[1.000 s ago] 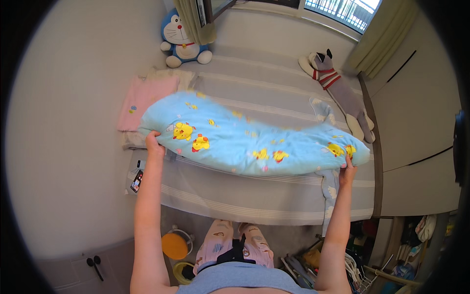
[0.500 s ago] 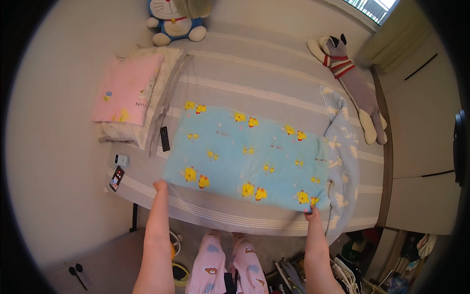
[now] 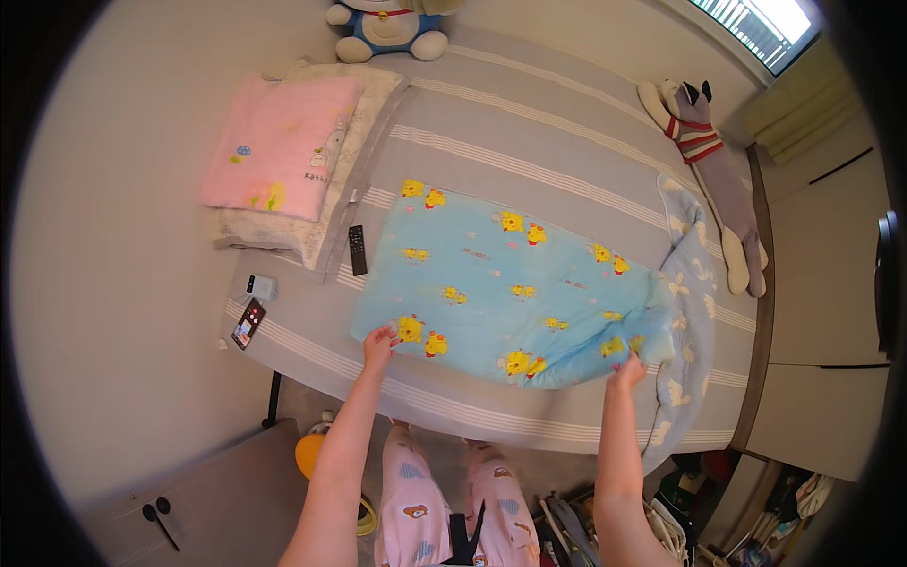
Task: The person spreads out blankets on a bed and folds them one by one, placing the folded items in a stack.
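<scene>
A light-blue blanket [image 3: 482, 283] with yellow chicks lies spread across the striped grey bed sheet [image 3: 529, 175]. Its near left edge is pinched by my left hand [image 3: 380, 346], a little in from the corner. My right hand [image 3: 627, 370] is closed on the near right part, which is lifted and bunched into creases. Partly under the blanket's right end, a blue-grey quilt [image 3: 685, 312] with white shapes is heaped.
A pink cushion [image 3: 283, 142] rests on a pillow [image 3: 378, 123] at the left, near a black remote [image 3: 357, 249], a phone [image 3: 248, 323] and a small pale-blue device [image 3: 263, 287]. Plush toys [image 3: 392, 33] sit at the back, including a long grey one [image 3: 723, 189] at right.
My left hand has shifted inward along the near edge from the corner. My right hand has drawn the near right corner up and inward, creasing it. The view has shifted.
</scene>
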A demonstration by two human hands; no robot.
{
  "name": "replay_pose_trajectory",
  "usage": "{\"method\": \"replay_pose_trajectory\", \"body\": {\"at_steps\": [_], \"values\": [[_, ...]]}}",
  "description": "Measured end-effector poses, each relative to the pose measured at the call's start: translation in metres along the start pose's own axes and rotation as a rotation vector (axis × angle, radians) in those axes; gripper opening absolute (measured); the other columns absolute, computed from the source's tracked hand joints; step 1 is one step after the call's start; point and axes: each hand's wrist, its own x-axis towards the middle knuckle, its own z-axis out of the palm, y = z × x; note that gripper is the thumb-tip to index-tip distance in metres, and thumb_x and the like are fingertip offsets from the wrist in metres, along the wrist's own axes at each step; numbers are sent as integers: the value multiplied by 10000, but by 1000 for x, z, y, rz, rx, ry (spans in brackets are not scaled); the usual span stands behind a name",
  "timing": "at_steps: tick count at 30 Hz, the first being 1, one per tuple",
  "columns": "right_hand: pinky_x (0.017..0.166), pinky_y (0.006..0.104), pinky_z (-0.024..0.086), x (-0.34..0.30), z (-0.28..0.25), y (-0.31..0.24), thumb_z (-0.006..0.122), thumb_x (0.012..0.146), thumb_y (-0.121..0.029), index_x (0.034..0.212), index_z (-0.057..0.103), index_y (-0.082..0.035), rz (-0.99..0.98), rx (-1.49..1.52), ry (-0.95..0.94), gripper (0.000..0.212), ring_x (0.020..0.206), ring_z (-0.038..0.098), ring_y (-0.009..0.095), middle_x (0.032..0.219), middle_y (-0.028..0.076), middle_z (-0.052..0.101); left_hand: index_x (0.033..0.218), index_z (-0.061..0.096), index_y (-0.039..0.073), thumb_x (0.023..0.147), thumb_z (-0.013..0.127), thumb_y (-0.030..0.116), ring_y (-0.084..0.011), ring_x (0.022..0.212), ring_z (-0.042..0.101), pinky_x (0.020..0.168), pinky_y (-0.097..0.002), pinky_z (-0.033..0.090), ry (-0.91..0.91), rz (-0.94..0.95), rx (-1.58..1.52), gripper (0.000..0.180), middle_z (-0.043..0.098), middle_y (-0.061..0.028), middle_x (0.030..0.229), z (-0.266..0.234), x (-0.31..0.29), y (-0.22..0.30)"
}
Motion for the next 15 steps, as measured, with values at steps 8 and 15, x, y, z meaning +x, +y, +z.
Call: {"method": "replay_pose_trajectory", "body": {"at_steps": [8,15], "values": [[823,384,362,-215,145,61,474,668,32,1050,501,-16,-652,-482,-467,387,962,465,337,1022,175,519,1046,490,60,814,455,181,-143,799,554,661,-287,449,-223,98,73,264,573,-61,934,-55,49,36],[911,408,303,-344,173,179,555,597,-4,1180,420,-101,-921,-985,-1113,606,1068,397,342,1182,149,434,1191,376,39,797,496,408,-199,948,501,746,-355,432,-353,-383,-212,553,522,-138,1040,-85,104,21]]}}
